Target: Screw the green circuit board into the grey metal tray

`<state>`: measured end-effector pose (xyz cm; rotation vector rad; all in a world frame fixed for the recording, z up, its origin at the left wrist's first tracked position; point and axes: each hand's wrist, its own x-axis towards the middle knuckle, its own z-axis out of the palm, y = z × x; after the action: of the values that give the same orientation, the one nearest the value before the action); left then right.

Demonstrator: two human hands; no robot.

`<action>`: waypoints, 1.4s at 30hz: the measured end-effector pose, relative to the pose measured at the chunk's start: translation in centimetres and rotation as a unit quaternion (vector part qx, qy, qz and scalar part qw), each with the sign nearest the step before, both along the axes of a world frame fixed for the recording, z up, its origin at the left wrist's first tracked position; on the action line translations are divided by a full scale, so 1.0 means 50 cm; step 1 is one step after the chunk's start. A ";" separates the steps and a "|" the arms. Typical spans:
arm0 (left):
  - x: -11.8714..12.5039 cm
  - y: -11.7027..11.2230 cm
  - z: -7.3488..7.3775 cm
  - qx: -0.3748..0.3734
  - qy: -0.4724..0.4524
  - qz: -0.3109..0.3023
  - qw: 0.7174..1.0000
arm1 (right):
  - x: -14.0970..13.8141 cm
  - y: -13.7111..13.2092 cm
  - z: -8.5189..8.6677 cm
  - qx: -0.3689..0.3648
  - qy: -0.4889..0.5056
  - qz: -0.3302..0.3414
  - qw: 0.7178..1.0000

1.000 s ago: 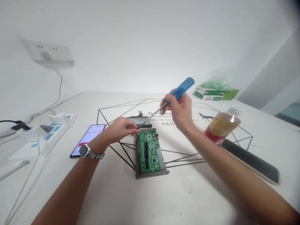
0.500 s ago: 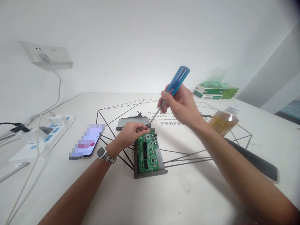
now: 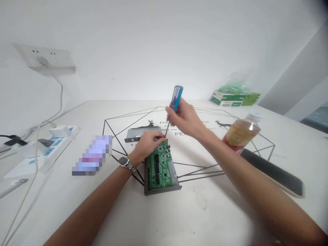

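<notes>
Item: green circuit board [image 3: 160, 171], seated in an open grey metal case [image 3: 162, 192] at mid-table, long axis running near to far.
Right hand [image 3: 183, 119]: clamped around a blue-handled screwdriver [image 3: 176, 97], held above the board and beyond it; the shaft tilts slightly, its tip down at the board's far edge.
Left hand [image 3: 146, 145]: the nearer hand, lying over the board's far left corner; fingers [image 3: 159, 137] pinched together just beside the screwdriver tip. Anything between them is too small to tell.
Left wrist: wristwatch [image 3: 123, 161] on a metal band.
Far of the board: grey metal plate [image 3: 143, 134], lying flat.
Left: phone [image 3: 92, 155], blurred out; beyond it, a white power strip [image 3: 43, 153] with cables.
Right: plastic bottle [image 3: 242, 133] of amber liquid, lying tilted; black flat pad [image 3: 271, 172] near it.
Far right: green box [image 3: 228, 99] under a green plastic bag [image 3: 234, 88].
Surface: white table [image 3: 205, 212] printed with black geometric lines and deer.
Room: white wall with a wall socket [image 3: 43, 59], one cable hanging from it.
</notes>
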<state>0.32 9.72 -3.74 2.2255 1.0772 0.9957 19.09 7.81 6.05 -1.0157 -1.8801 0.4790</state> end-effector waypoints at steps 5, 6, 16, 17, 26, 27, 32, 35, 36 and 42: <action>-0.002 0.000 -0.003 -0.008 0.008 -0.007 1.000 | -0.002 0.007 -0.004 -0.016 -0.002 -0.002 1.000; -0.002 -0.001 -0.004 -0.010 0.006 -0.007 1.000 | -0.002 0.008 -0.004 -0.018 -0.002 -0.003 1.000; -0.004 -0.002 0.004 -0.021 0.020 -0.020 0.999 | -0.005 0.010 -0.011 -0.055 0.012 0.038 0.998; -0.007 -0.003 0.004 -0.023 0.022 -0.024 0.999 | -0.006 0.006 -0.010 -0.061 0.010 0.043 0.997; -0.003 -0.049 0.008 -0.023 -0.020 0.016 0.999 | -0.029 -0.018 0.000 -0.090 -0.009 0.079 0.993; 0.003 -0.052 0.011 -0.028 -0.039 0.026 0.999 | -0.030 -0.016 -0.002 -0.094 -0.005 0.079 0.992; 0.019 -0.054 0.024 -0.061 -0.059 0.028 0.996 | -0.009 -0.005 -0.010 -0.158 0.008 0.119 0.980; 0.013 -0.054 0.029 -0.059 -0.020 0.019 0.998 | 0.011 0.003 -0.014 -0.195 -0.015 0.183 0.963; 0.010 -0.053 0.030 -0.052 -0.007 0.015 0.998 | 0.015 0.005 -0.016 -0.200 -0.021 0.199 0.959; 0.003 -0.047 0.023 -0.039 0.002 -0.011 0.999 | 0.017 0.019 -0.036 -0.193 0.010 0.195 0.962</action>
<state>0.47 7.38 -2.61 2.1724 1.0725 0.9254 19.93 8.78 4.26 -0.8744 -2.0180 1.1180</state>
